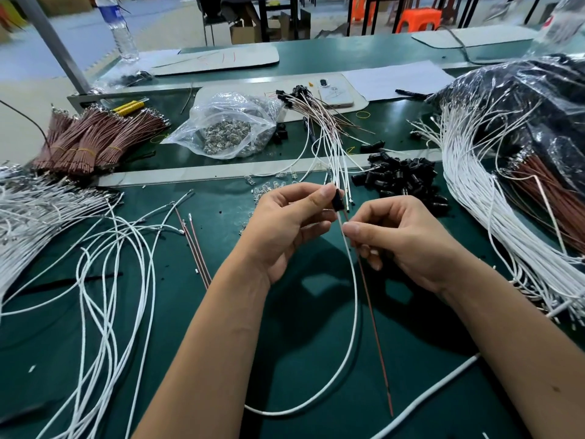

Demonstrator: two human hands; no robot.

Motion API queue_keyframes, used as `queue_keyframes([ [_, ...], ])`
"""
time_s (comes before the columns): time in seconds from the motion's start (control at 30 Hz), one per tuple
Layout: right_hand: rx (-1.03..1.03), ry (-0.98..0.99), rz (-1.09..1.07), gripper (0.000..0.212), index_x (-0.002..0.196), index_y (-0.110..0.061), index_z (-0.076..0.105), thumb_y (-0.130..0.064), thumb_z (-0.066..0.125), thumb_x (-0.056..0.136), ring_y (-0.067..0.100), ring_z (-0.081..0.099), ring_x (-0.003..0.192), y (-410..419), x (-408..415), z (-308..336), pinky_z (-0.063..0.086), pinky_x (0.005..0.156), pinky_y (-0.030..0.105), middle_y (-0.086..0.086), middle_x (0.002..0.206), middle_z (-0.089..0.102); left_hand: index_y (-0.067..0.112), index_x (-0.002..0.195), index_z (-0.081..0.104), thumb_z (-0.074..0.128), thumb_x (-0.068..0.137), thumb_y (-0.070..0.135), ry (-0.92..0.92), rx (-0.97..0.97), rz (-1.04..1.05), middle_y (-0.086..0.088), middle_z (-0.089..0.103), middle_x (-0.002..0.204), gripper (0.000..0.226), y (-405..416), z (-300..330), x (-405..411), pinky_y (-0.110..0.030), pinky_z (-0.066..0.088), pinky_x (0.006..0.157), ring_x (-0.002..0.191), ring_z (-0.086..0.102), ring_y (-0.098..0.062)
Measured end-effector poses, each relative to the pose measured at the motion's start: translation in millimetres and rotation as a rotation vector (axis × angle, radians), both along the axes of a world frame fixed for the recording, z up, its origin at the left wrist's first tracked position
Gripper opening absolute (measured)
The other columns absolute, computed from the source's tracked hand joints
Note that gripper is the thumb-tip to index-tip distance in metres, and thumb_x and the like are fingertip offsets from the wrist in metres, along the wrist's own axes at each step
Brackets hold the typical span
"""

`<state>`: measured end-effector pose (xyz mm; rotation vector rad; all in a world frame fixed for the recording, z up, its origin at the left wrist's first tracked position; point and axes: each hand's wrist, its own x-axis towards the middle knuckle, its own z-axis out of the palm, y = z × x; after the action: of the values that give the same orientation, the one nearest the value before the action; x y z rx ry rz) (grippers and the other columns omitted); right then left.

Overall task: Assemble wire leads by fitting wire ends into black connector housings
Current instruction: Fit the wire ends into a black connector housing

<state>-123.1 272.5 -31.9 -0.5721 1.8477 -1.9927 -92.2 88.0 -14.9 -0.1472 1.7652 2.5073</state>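
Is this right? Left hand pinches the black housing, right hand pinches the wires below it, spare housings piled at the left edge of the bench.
Not quite. The head view shows the pile of spare housings right of centre, just beyond the right hand. The rest holds: the left hand pinches the black housing, the right pinches the wires below it.

Water bottle (pixel 122 33) upright at far left of green bench (pixel 285 312). White phone (pixel 335 91) lies on a pale mat (pixel 357 103), paper sheet (pixel 399 79) just beside it. Orange stools (pixel 418 20) on floor behind.
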Motion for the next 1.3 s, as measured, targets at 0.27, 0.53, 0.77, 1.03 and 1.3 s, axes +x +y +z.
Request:
queue_keyframes([
  [0.27, -0.013, 0.115, -0.114, 0.020, 0.091, -0.017, 0.080, -0.029, 0.085, 0.077, 0.013, 0.060, 0.060, 1, 0, 2, 0.045, 0.042, 0.021, 0.005, 0.071, 0.070, 0.018, 0.077, 0.079, 0.084, 0.061, 0.035, 0.068, -0.161, 0.013, -0.004, 0.073, 0.082, 0.024, 9, -3, 4, -0.026, 0.047, 0.075, 0.087, 0.059, -0.020],
  [0.53, -0.036, 0.094, -0.198, 0.016, 0.082, -0.016, 0.079, -0.025, 0.088, 0.072, 0.011, 0.061, 0.059, 0, 0, 3, 0.045, 0.043, 0.022, 0.005, 0.067, 0.070, 0.013, 0.081, 0.070, 0.081, 0.068, 0.029, 0.053, -0.190, -0.016, -0.005, 0.072, 0.074, 0.024, 6, -4, 1, -0.020, 0.055, 0.062, 0.068, 0.069, -0.012],
  [0.77, -0.092, 0.000, -0.207, 0.020, 0.079, -0.022, 0.079, -0.036, 0.088, 0.066, 0.008, 0.061, 0.061, -4, 2, 5, 0.045, 0.045, 0.020, 0.000, 0.072, 0.071, 0.008, 0.081, 0.068, 0.092, 0.062, 0.012, 0.162, -0.360, -0.062, -0.014, 0.072, 0.079, 0.031, -3, -6, 2, -0.027, 0.057, 0.067, 0.069, 0.067, -0.018],
  [1.03, -0.151, -0.021, -0.172, 0.015, 0.076, -0.021, 0.077, -0.031, 0.086, 0.068, 0.011, 0.061, 0.058, -6, 3, 6, 0.043, 0.044, 0.020, 0.003, 0.070, 0.069, 0.006, 0.074, 0.067, 0.090, 0.072, 0.003, 0.210, -0.415, -0.004, -0.011, 0.069, 0.071, 0.023, 11, -13, -1, -0.025, 0.053, 0.058, 0.065, 0.062, -0.020],
  [1.3, -0.214, -0.017, -0.200, 0.022, 0.082, -0.015, 0.076, -0.028, 0.085, 0.066, 0.013, 0.061, 0.059, -8, 4, 6, 0.046, 0.046, 0.021, 0.006, 0.071, 0.070, 0.003, 0.075, 0.071, 0.088, 0.073, -0.001, 0.175, -0.418, -0.015, -0.017, 0.070, 0.070, 0.017, 8, -11, 0, -0.034, 0.052, 0.066, 0.063, 0.062, -0.025],
])
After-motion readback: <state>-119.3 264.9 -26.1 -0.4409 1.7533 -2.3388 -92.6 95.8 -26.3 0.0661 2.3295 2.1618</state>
